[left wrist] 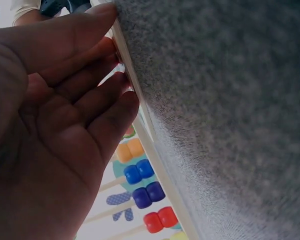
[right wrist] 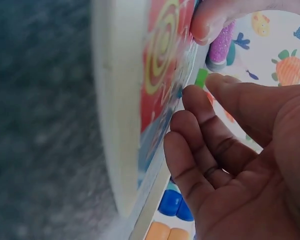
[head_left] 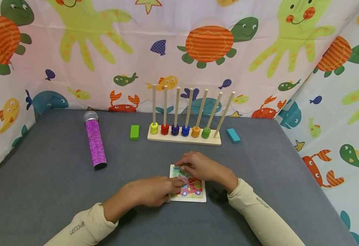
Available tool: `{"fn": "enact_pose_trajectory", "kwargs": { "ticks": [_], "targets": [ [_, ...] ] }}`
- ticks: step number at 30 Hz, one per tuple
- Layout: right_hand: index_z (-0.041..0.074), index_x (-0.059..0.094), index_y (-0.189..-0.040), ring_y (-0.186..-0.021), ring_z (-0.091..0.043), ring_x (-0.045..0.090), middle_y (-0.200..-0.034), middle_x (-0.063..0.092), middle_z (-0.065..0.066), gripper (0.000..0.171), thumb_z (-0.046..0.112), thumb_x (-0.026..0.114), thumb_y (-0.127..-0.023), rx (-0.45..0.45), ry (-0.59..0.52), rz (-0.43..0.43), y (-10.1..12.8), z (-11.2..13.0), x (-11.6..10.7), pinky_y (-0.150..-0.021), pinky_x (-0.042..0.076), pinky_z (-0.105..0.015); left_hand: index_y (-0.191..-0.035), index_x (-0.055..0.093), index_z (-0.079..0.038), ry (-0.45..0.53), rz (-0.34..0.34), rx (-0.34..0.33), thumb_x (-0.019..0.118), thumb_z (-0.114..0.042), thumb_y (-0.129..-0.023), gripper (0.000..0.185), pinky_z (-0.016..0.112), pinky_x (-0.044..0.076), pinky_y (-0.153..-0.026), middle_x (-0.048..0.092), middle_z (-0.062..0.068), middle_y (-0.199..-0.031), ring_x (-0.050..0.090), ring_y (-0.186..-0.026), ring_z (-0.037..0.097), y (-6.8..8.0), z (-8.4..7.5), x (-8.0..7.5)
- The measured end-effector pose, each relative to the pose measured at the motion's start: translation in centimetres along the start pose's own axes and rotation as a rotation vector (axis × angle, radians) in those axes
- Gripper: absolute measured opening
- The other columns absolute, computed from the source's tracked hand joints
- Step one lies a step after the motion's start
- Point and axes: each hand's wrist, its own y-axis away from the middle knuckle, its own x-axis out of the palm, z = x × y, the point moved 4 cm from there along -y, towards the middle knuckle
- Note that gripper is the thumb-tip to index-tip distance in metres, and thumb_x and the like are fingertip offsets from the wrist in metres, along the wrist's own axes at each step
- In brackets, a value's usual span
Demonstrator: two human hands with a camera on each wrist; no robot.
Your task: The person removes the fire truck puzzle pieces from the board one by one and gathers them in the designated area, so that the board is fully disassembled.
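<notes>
A small square picture puzzle [head_left: 195, 195] with a pale wooden frame lies on the grey table, showing a red vehicle with blue wheels. My left hand [head_left: 155, 191] reaches over its left side, fingers laid on the picture. In the left wrist view the thumb [left wrist: 102, 17] sits at the frame's edge. From the far right, my right hand [head_left: 203, 166] bends over the upper part of the picture. Its fingertips [right wrist: 177, 145] touch the puzzle surface in the right wrist view. Part of the picture is hidden under both hands.
Behind the puzzle stands a wooden bead stand [head_left: 184, 138] with upright pegs and coloured beads. A green block [head_left: 134, 132] lies left of it, a blue block [head_left: 233, 135] right. Farther left lies a glittery purple toy microphone [head_left: 95, 143]. A printed sea-animal curtain [head_left: 155, 20] hangs behind.
</notes>
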Motion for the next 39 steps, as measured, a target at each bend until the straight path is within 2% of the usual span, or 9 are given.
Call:
{"fn": "enact_pose_trajectory", "kwargs": {
  "ticks": [7,11,20,28,34,39],
  "targets": [
    [0.008,0.072,-0.111,-0.096,-0.018,0.057,-0.101,0.063,-0.001,0.022,0.004,0.056,-0.097,0.033,0.066,0.012,-0.5,0.3,0.2,-0.084,0.047,-0.036,-0.138,0.055,-0.008,0.037,0.021,0.013,0.06,-0.004,-0.094,0.045,0.033,0.036,-0.106,0.042,0.003,-0.15,0.035,-0.138,0.016,-0.1,0.1,-0.1],
    [0.007,0.073,-0.104,-0.092,-0.018,0.058,-0.098,0.063,-0.003,0.025,0.0,0.05,-0.096,0.011,0.101,0.0,-1.0,0.7,0.2,-0.082,0.048,-0.035,-0.139,0.054,-0.01,0.051,0.014,0.028,0.062,-0.004,-0.093,0.047,0.032,0.039,-0.104,0.041,0.004,-0.15,0.036,-0.137,0.016,0.0,0.3,-0.1],
    [0.01,0.072,-0.1,-0.083,-0.016,0.053,-0.093,0.056,-0.002,0.028,-0.003,0.049,-0.093,0.049,0.153,0.013,-1.3,0.9,0.1,-0.075,0.048,-0.031,-0.14,0.053,-0.011,0.049,0.033,0.003,0.06,-0.005,-0.095,0.046,0.031,0.04,-0.103,0.039,0.001,-0.151,0.036,-0.136,0.014,-0.3,0.3,-0.2],
    [0.013,0.069,-0.091,-0.072,-0.01,0.05,-0.088,0.055,0.003,0.019,0.002,0.053,-0.092,0.045,0.098,-0.028,-1.8,1.3,0.3,-0.064,0.045,-0.025,-0.14,0.053,-0.009,0.013,0.0,0.015,0.06,-0.002,-0.094,0.048,0.033,0.038,-0.104,0.041,0.003,-0.15,0.037,-0.137,0.016,0.0,-0.1,0.0],
    [0.008,0.073,-0.098,-0.083,-0.013,0.056,-0.095,0.065,-0.001,0.014,0.004,0.06,-0.093,0.06,0.097,-0.002,-2.0,1.2,0.2,-0.071,0.048,-0.029,-0.14,0.054,-0.009,0.054,-0.008,0.009,0.061,-0.003,-0.094,0.047,0.033,0.039,-0.104,0.041,0.003,-0.151,0.037,-0.137,0.017,0.2,0.1,0.0],
    [0.007,0.072,-0.109,-0.087,-0.014,0.058,-0.102,0.064,-0.002,0.019,0.005,0.065,-0.092,0.104,0.07,0.036,-1.5,0.7,0.3,-0.075,0.049,-0.03,-0.139,0.055,-0.008,0.073,-0.008,0.004,0.061,-0.003,-0.094,0.045,0.036,0.038,-0.105,0.041,0.003,-0.15,0.036,-0.137,0.017,0.3,0.1,0.0]
  ]
}}
